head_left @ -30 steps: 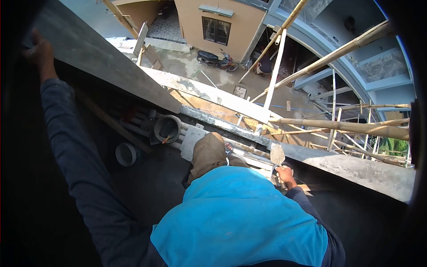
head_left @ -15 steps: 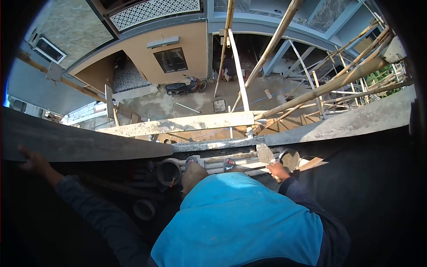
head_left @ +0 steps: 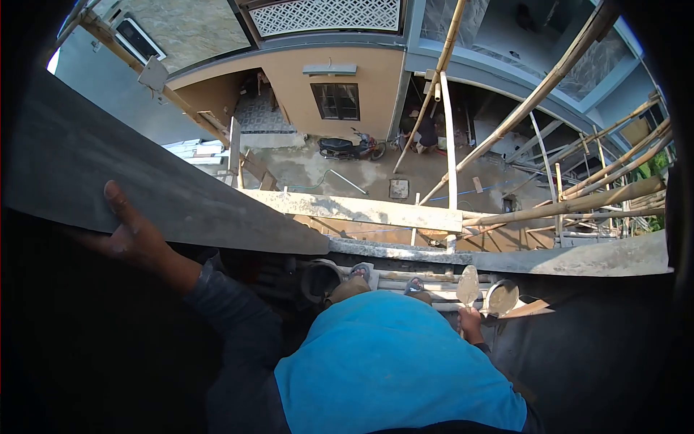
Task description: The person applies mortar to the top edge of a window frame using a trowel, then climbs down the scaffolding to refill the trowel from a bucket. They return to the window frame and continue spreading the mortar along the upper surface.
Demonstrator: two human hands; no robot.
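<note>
My right hand (head_left: 471, 325) is closed round the handle of a trowel (head_left: 468, 285). Grey mortar-like smears cover its blade, which points away from me. Just right of the blade stands a round bucket (head_left: 503, 299) with greyish contents. At the left, my left hand (head_left: 135, 237) rests at the near edge of a grey concrete ledge (head_left: 177, 189). Its thumb lies spread on the ledge's face, and the other fingers stretch along the dark lower edge, partly in shadow. A dark bucket (head_left: 320, 281) sits left of my feet.
I stand high on light poles (head_left: 394, 275). Beyond the ledge, a plank (head_left: 354, 208) and bamboo poles (head_left: 538, 88) cross the drop. Below are a parked motorcycle (head_left: 352, 147) and another person (head_left: 428, 135). A concrete parapet (head_left: 571, 255) runs right.
The view has turned left and the scene has shifted right. My left hand has come closer along the ledge, its thumb now on the face. The trowel stays in my right hand, blade more upright.
</note>
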